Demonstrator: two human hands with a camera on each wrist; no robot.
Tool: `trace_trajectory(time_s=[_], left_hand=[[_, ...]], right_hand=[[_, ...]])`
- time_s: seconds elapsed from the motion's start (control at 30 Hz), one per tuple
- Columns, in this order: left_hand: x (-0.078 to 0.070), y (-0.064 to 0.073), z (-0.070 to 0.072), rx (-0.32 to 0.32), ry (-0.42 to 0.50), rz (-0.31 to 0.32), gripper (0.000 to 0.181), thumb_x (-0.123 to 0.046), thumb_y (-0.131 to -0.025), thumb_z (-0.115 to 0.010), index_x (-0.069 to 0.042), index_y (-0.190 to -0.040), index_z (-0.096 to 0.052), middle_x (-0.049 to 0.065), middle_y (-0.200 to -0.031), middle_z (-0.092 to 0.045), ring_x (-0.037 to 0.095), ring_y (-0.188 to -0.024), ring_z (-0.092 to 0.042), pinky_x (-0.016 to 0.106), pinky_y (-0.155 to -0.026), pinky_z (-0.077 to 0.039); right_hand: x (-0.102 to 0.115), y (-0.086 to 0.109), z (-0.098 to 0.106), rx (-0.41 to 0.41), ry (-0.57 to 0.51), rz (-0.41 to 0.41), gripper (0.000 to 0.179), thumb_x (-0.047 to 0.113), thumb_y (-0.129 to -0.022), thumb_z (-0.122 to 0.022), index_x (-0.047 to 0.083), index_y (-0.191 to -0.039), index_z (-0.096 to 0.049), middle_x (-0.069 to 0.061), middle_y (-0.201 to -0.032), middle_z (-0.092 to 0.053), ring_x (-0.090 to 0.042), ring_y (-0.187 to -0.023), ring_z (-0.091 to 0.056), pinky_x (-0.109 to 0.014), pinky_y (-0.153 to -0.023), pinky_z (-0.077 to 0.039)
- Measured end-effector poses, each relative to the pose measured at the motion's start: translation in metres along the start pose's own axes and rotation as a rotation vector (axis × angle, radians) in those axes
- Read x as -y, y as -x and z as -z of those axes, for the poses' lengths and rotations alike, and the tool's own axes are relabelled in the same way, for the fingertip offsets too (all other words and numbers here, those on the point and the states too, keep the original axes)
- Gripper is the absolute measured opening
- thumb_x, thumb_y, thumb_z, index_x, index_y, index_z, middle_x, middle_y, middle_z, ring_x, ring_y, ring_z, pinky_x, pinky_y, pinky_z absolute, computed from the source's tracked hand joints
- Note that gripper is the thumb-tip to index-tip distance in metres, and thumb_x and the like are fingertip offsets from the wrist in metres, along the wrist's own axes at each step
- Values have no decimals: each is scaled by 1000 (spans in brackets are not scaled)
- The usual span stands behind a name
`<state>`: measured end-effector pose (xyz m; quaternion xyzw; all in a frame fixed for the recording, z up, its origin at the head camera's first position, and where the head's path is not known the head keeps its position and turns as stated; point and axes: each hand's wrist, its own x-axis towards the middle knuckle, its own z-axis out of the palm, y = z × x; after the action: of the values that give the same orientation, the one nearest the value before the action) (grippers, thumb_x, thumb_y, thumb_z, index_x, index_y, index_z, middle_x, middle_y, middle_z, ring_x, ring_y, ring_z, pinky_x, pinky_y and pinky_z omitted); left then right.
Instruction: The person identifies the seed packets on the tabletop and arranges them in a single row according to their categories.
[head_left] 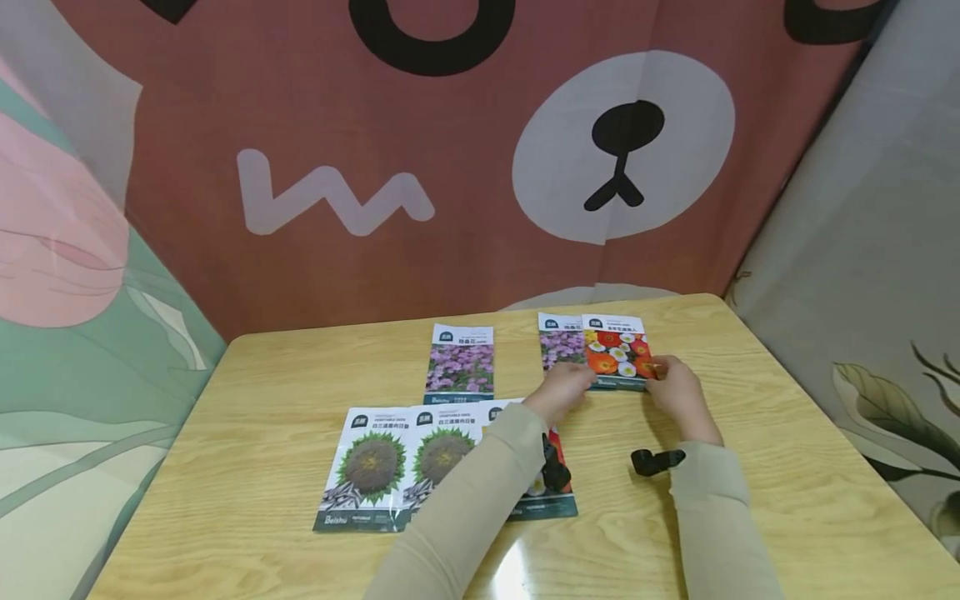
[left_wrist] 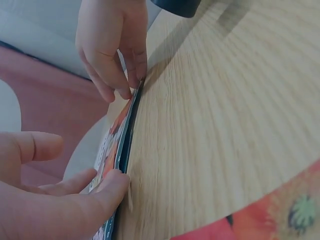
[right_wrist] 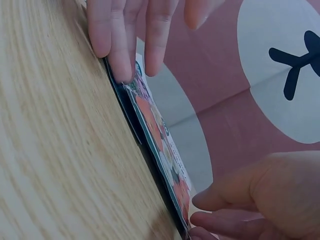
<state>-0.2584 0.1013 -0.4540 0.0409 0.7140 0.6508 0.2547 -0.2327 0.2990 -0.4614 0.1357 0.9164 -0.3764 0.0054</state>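
Right grip (head_left: 682, 400) pinches poppy packet (head_left: 618, 348); left grip (head_left: 559, 392), fingers spread, touches near edge (purple packet (head_left: 559, 343) just beyond it, partly covered). Best squared lightly, edges level.

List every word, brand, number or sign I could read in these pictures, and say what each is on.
"Beishu", as it seems to read: bottom of the leftmost sunflower packet and of the left purple-flower packet.
"VEGETABLE SEED": top of the leftmost and second sunflower packet.
Too small or blurred: the Chinese titles, logo lettering and fine print, including those on the rightmost orange-flower packet.
Numbers: none readable.
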Motion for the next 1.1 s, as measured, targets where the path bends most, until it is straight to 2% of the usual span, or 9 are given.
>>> trace_trajectory(time_s=[0.13, 0.33, 0.4, 0.57, 0.77, 0.93, 1.1], left_hand=[[3, -3, -1, -31, 42, -21, 42, -13, -102, -54, 8, -138, -55, 17, -136, -60, 30, -127, -56, 41, -107, -47], [7, -4, 0, -76, 125, -33, 38, -3, -97, -54, 11, -131, -59, 12, -112, -63, 18, -100, -60, 38, -99, -53], [8, -4, 1, -82, 112, -29, 37, 2, -94, -53, 11, -129, -60, 11, -114, -64, 15, -92, -56, 36, -96, -55], [11, -5, 1, -107, 34, -24, 36, 10, -90, -55, 8, -124, -65, 14, -130, -64, 13, -83, -60, 28, -85, -58], [15, -4, 1, -134, 39, -46, 31, 6, -92, -58, 3, -121, -68, 10, -108, -68, 11, -69, -57, 27, -77, -59], [15, -3, 3, -164, 54, -75, 24, 1, -95, -62, 0, -119, -67, 7, -92, -68, 12, -66, -55, 30, -74, -60], [13, -1, 5, -184, 110, -70, 14, -4, -97, -64, 0, -110, -67, 9, -98, -70, 16, -75, -63, 35, -78, -61]], right_hand=[[-1, 1, 0, -38, -27, 12, 50, 0, -97, -52, -17, -143, -40, -40, -136, -46, -50, -122, -51, -52, -91, -53], [-4, 2, 1, -55, -31, 23, 45, -1, -96, -56, -18, -137, -46, -40, -134, -49, -51, -120, -53, -54, -94, -51], [-5, 2, 3, -51, -33, 27, 45, -1, -96, -55, -18, -137, -47, -40, -133, -51, -51, -119, -54, -53, -92, -52], [-4, 4, 9, 6, -55, 7, 47, -1, -98, -55, -17, -141, -43, -40, -131, -52, -46, -110, -60, -38, -75, -58], [-1, 6, 16, 66, -56, -4, 52, -1, -99, -54, -17, -144, -37, -38, -130, -53, -41, -106, -60, -32, -71, -56], [1, 7, 20, 106, -40, 18, 57, 1, -97, -58, -18, -146, -35, -36, -127, -55, -28, -90, -63, -30, -68, -54], [6, 10, 23, 163, -71, 41, 59, 0, -96, -61, -19, -145, -34, -34, -119, -57, -21, -83, -63, -35, -71, -59]])
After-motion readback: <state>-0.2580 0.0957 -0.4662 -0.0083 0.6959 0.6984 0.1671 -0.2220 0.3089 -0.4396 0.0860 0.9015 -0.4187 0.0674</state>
